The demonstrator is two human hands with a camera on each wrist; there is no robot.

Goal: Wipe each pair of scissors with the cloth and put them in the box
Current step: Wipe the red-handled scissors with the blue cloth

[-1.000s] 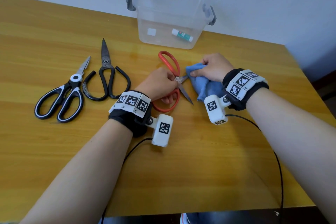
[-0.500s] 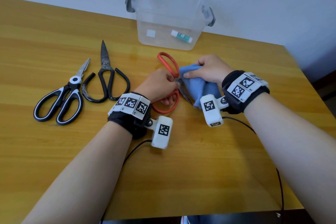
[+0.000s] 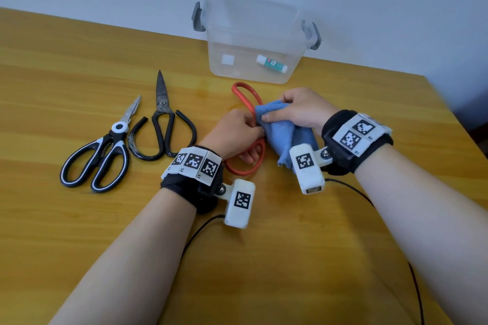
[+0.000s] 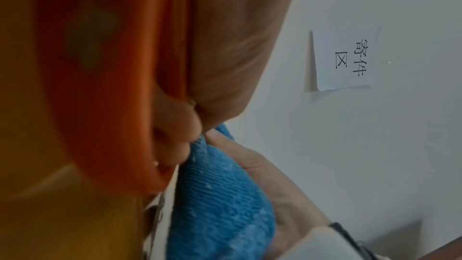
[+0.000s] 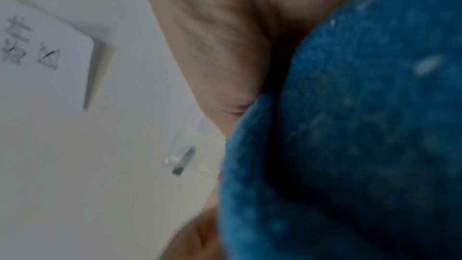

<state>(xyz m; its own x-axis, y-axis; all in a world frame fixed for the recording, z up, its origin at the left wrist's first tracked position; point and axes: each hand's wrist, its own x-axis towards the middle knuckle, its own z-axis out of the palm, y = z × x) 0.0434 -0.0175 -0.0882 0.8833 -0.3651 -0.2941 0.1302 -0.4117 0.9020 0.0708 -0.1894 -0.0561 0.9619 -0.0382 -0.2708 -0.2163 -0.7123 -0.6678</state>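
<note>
My left hand [image 3: 237, 134] grips the red-handled scissors [image 3: 245, 99] by the handles, just in front of the clear plastic box [image 3: 253, 34]. Right beside it, my right hand [image 3: 295, 111] holds the blue cloth [image 3: 282, 132] wrapped around the blades, which are hidden under the fabric. In the left wrist view the red handle [image 4: 120, 86] fills the left side and the cloth [image 4: 220, 201] bunches against my fingers. The cloth [image 5: 350, 135] also fills the right wrist view. Two more pairs lie on the table at the left: black-and-white scissors [image 3: 103, 155] and black scissors [image 3: 163, 124].
The wooden table [image 3: 79, 232] ends at a wall behind the box and at an edge on the right. Inside the box lies a small white tube [image 3: 272, 63]. A black cable [image 3: 375, 206] trails from the right wrist camera. A paper sign [image 4: 345, 58] hangs on the wall.
My right hand has slid the cloth left along the scissors, so the blades that showed a second ago are now covered. The left hand has kept its hold on the handles.
</note>
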